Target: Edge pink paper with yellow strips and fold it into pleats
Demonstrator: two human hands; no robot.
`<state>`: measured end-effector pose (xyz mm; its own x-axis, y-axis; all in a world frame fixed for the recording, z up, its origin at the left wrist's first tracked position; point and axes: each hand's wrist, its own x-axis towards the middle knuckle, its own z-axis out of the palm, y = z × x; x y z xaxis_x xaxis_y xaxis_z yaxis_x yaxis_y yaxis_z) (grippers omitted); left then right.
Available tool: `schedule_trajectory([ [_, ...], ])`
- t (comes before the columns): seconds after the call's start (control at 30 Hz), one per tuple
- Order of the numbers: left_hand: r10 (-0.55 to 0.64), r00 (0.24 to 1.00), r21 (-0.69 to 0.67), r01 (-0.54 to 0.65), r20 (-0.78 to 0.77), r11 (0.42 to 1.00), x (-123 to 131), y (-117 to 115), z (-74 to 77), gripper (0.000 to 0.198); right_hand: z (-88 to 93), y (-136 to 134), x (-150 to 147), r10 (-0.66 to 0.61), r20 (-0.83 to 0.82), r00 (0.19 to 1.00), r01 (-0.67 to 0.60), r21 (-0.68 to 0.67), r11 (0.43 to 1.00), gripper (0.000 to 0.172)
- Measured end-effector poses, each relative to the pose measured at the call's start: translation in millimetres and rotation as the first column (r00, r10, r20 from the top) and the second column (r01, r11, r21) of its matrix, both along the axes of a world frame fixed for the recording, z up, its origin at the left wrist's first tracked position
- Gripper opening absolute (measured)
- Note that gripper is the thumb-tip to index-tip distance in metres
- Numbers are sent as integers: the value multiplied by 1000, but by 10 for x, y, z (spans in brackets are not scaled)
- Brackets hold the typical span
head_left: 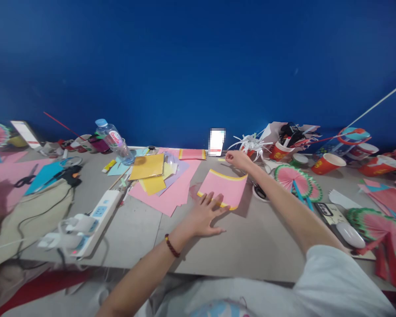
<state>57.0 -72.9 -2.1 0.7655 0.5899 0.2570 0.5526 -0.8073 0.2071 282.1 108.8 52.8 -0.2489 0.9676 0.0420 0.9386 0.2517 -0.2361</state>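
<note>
My left hand (209,215), a dark bead bracelet on its wrist, is open with the fingers spread. Its fingertips rest on the near edge of a pink sheet of paper (225,187) with yellow strips along two edges; the sheet bows upward. My right hand (238,159) reaches to the back of the table with its fingers curled together. What it holds, if anything, is hidden. Just left of it a phone (215,143) leans against the blue wall. Another pink paper with yellow ends (192,154) lies by the wall. Under my right forearm sits a roll of tape (261,192).
Left of centre are loose coloured papers (158,200), a yellow paper pack (147,166), a tilted water bottle (115,141) and a power strip (97,222). On the right stand red paper cups (328,164), watermelon-patterned paper fans (297,181) and a white mouse (350,234).
</note>
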Motion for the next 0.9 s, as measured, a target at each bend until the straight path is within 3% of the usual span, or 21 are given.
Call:
schedule_trajectory([
  [0.1,19,999,-26,-20,-38,999,10,-20,-47,73,163,-296,32,78,14,997,-79,50,996,23],
  [0.17,44,998,-43,-46,-49,998,13,-34,-75,72,240,-572,39,137,116,984,-150,110,983,26],
  [0.27,71,997,-50,-73,-41,996,29,-60,-82,72,261,-1041,48,217,173,961,-245,164,955,23],
  [0.4,89,996,-56,-88,7,995,85,-97,-17,63,89,-1587,80,271,-130,954,-261,88,961,28],
  [0.5,71,996,-113,-65,55,992,120,-106,29,51,-125,-1820,122,150,-443,884,-182,-31,983,26],
  [0.6,59,996,-136,-49,72,990,127,-97,39,45,-318,-1877,174,-121,-637,761,-73,-269,960,31],
  [0.73,63,997,-122,-56,55,991,123,-91,35,46,-446,-1783,246,-359,-663,657,-20,-491,871,36],
  [0.9,58,997,-108,-52,50,993,126,-108,46,49,-490,-1642,278,-400,-615,680,-11,-554,833,20],
])
